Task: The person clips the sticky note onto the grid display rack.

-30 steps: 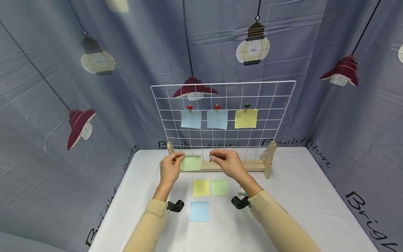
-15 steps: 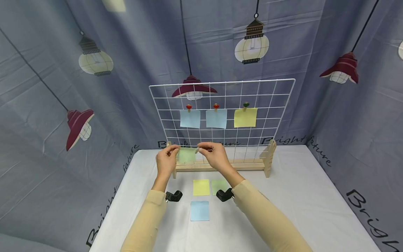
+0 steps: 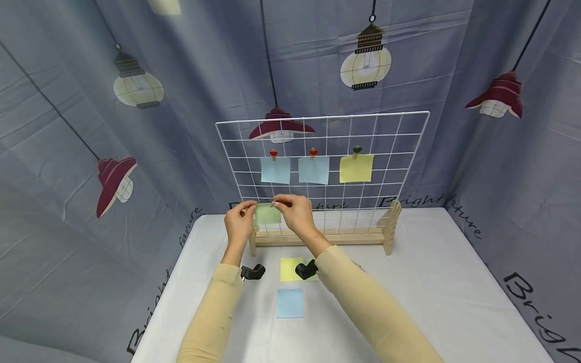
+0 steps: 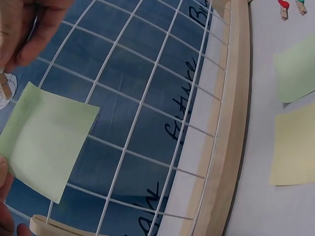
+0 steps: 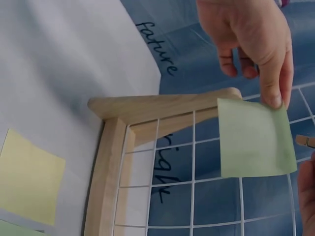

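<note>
My left hand [image 3: 239,226] pinches a light green sticky note [image 3: 269,215] by its left edge, in front of the lower left of a white wire grid panel [image 3: 322,118]. Between thumb and fingers my right hand [image 3: 298,216] holds a small wooden clothespin [image 5: 306,141]. In the right wrist view the clothespin's tip points at the note's upper edge, with a small gap between them. Higher on the grid, two blue notes [image 3: 275,171] hang from red heart clothespins [image 3: 273,153], and a yellow note [image 3: 356,169] from a green heart clothespin [image 3: 357,150].
A wooden base [image 3: 317,239] with end feet [image 3: 388,228] carries the grid on the white table [image 3: 431,282]. Lying nearer are a yellow note [image 3: 290,269], a partly covered green note [image 4: 298,71] and a blue note pad [image 3: 290,303]. More clothespins [image 4: 284,10] lie nearby.
My right hand has moved left and up with the clothespin, from well right of the green note to its top edge. The left hand has raised the note slightly against the grid.
</note>
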`<action>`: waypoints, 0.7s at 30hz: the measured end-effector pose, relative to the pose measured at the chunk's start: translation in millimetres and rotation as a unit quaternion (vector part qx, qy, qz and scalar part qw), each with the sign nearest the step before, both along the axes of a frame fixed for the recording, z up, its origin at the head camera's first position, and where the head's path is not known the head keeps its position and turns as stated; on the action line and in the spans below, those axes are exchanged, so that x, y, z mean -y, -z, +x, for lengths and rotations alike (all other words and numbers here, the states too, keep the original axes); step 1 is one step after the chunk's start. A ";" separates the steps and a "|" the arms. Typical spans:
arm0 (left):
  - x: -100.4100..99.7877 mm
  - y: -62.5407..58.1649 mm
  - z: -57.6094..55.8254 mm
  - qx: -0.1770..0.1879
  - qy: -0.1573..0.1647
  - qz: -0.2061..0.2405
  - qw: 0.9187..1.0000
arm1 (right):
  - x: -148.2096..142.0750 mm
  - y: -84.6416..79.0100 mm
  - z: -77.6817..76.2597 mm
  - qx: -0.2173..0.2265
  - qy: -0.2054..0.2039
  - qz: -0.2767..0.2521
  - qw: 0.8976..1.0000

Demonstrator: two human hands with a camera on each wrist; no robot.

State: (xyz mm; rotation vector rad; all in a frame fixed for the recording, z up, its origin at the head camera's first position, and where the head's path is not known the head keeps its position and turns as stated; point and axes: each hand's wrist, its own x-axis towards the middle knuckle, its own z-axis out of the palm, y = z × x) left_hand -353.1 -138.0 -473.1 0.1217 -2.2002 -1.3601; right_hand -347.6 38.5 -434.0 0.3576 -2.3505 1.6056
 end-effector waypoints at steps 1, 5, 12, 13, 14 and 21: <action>1.4 -0.1 -1.2 -0.003 -0.002 -0.001 1.000 | 1.7 0.4 -1.4 0.002 0.003 -0.004 1.000; 4.6 -0.7 -4.3 -0.001 -0.008 -0.001 1.000 | 7.9 1.2 -5.0 0.001 0.014 -0.012 1.000; 4.3 -1.8 -7.2 -0.001 -0.009 0.006 1.000 | 16.5 0.1 -10.2 0.016 0.045 -0.029 0.998; 4.3 -1.8 -7.6 -0.001 -0.008 0.007 1.000 | 17.6 -0.5 -11.3 0.022 0.049 -0.037 0.998; 4.4 -1.8 -8.1 -0.002 -0.008 0.008 1.000 | 18.7 -1.1 -12.4 0.027 0.053 -0.042 0.997; 5.8 -0.4 -12.0 -0.008 -0.002 0.015 1.000 | 24.3 -4.0 -19.2 0.042 0.054 -0.080 0.994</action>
